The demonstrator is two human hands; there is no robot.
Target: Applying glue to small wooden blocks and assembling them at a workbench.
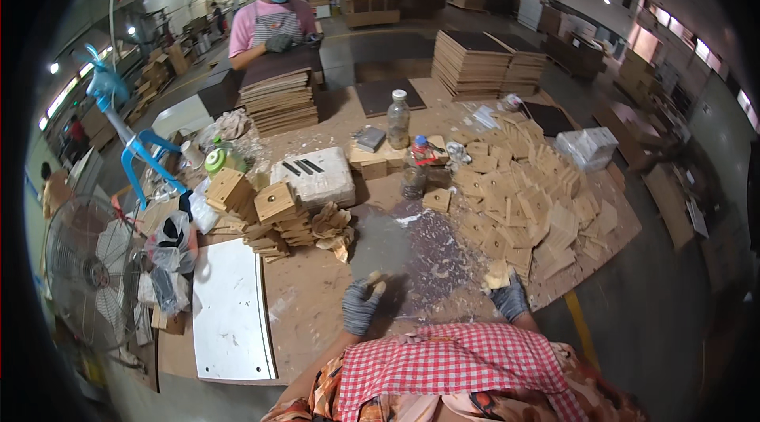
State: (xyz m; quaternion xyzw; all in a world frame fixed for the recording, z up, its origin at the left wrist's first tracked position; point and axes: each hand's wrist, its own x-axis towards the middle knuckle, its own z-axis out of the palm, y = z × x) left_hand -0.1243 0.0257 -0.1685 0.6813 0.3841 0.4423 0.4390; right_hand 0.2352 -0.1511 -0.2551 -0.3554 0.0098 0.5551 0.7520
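My left hand (362, 307), in a grey knit glove with bare fingertips, hovers over the near part of the work table. Its fingers are curled with a small gap at the tips, and nothing shows between them. At the near right, my right hand (509, 300), gloved alike, grips a small pale wooden block (497, 273) at the edge of a heap. That heap (514, 200) holds many small wooden blocks, several with a round hole. To the left, similar blocks stand in stacks (277, 204), beside a crumpled brown glove (332, 230).
A white curved panel (229, 311) lies at the left, near a standing fan (91, 271). Bottles (398, 121) and a white foam-like block (315, 176) stand mid-table. Dark-topped board stacks (471, 66) rise at the back. Across the table, a person (273, 26) wears gloves.
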